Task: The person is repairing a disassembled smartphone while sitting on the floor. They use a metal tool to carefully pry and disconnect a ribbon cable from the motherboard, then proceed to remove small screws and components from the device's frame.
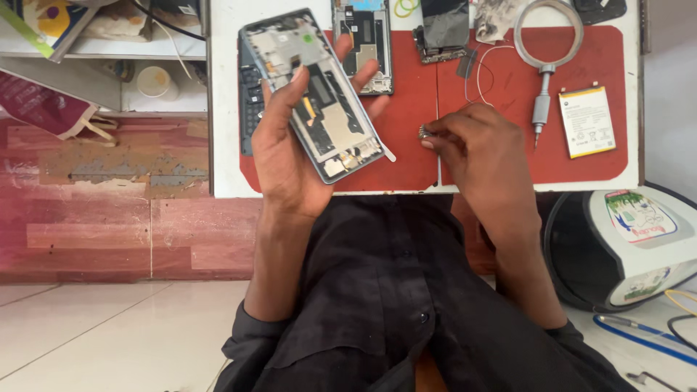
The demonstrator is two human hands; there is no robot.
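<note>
The left hand (290, 149), raised palm-up, grips an opened phone frame (314, 93) between thumb and curled fingers, while the right hand (475, 149) pinches what looks like a small metal part (423, 132) at its fingertips.

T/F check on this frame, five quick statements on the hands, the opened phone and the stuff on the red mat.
1. The left hand holds an opened phone frame lifted off the red mat. True.
2. The right hand rests empty and flat on the mat. False: its fingertips pinch a small metal part.
3. A battery with a yellow-edged label lies on the right side of the mat. True.
4. The ring-headed tool is in the right hand's grip. False: it lies on the mat, apart from both hands.
5. A second opened phone lies on the mat behind the held one. True.
</note>
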